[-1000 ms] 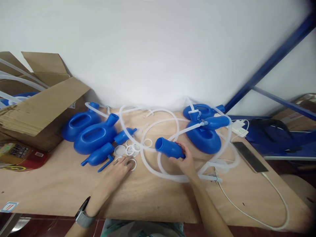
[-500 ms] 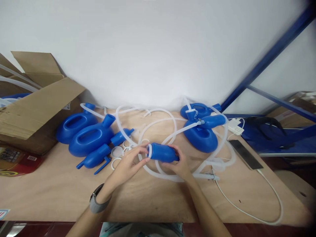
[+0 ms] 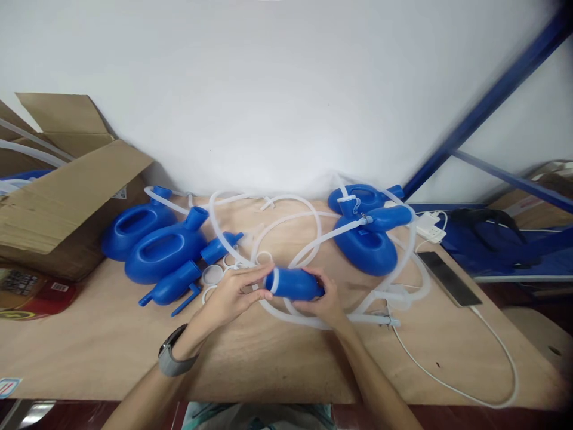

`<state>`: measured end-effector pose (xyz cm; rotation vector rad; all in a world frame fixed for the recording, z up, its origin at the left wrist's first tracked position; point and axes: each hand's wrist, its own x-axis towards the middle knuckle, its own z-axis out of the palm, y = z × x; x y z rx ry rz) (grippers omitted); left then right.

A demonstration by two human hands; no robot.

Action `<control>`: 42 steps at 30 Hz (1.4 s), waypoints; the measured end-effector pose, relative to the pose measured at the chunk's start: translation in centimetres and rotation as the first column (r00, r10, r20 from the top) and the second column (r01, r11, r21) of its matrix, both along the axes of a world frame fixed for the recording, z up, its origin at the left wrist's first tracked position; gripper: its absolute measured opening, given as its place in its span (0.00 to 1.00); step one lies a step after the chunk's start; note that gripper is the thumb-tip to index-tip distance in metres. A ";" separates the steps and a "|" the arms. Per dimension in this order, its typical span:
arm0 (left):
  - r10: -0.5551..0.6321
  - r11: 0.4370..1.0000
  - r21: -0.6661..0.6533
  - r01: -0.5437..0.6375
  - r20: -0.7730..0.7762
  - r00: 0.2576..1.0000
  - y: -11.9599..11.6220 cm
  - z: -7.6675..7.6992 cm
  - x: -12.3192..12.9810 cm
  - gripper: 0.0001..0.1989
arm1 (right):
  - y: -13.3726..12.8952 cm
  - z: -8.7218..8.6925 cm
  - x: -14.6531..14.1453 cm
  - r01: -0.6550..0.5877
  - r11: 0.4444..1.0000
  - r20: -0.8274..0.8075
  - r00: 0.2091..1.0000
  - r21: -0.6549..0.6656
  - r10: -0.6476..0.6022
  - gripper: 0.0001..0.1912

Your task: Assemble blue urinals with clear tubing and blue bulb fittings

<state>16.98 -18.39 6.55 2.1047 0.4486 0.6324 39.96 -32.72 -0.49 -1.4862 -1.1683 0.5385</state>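
Note:
Between my hands, over the wooden table (image 3: 273,364), lies a blue plastic funnel cup (image 3: 293,283) on its side with a white ring (image 3: 275,279) around its left end. My left hand (image 3: 237,295) grips the ringed end between thumb and fingers. Wrapped around the narrower right end, my right hand (image 3: 324,295) hides its tip. Two similar cups lie to the left: a nearer blue cup (image 3: 172,283) with a strap, and a farther blue cup (image 3: 219,248). Beside them are several loose white rings and a round white cap (image 3: 212,275).
Blue jugs with handles stand left (image 3: 165,248) and right (image 3: 367,248). Clear white hose (image 3: 308,322) coils behind and under my hands. An open cardboard box (image 3: 76,197) is at far left. A phone (image 3: 447,278) on a charging cable and a power strip (image 3: 430,230) lie right.
The funnel cup has dropped slightly toward me, and its white ring now sits a little in from the left rim. Both hands still hold it.

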 end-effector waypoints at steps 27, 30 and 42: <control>-0.123 0.969 0.217 0.119 0.006 0.992 -0.6 0.3 -0.5 0.28 | 0.6 0.8 1.0 -0.278 0.943 -0.292 0.931 -0.181 0.219 0.45; -0.060 0.968 0.241 0.062 -0.014 0.998 -1.1 -0.3 -0.5 0.31 | 0.6 1.2 1.4 -0.125 0.984 0.020 0.992 -0.130 0.128 0.43; 0.501 0.802 0.488 -0.345 -0.234 0.833 0.7 -7.2 -10.3 0.21 | 7.2 6.3 1.2 0.210 0.977 0.837 0.541 -0.039 -0.083 0.29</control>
